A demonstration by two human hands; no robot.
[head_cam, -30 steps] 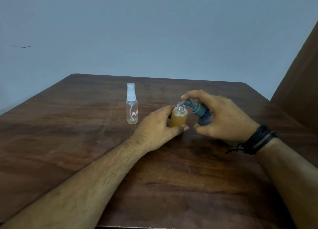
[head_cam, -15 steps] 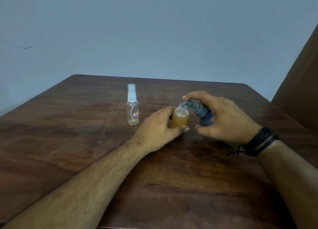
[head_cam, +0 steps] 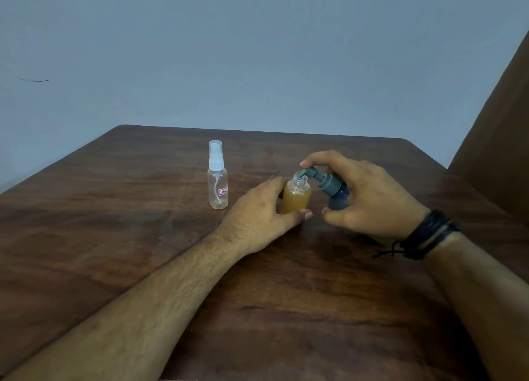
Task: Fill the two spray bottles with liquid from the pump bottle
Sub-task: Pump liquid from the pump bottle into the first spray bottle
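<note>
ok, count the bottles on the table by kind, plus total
Spray bottles: 2, a capped near-empty spray bottle and an open amber-filled spray bottle that the left hand holds
Pump bottles: 1, the pump bottle, gripped by the right hand
Total: 3

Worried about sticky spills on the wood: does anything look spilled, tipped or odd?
No spill shows on the table. The pump bottle is tilted in the right hand, its nozzle over the open bottle that the left hand steadies. The capped spray bottle stands upright, nearly empty.
</note>
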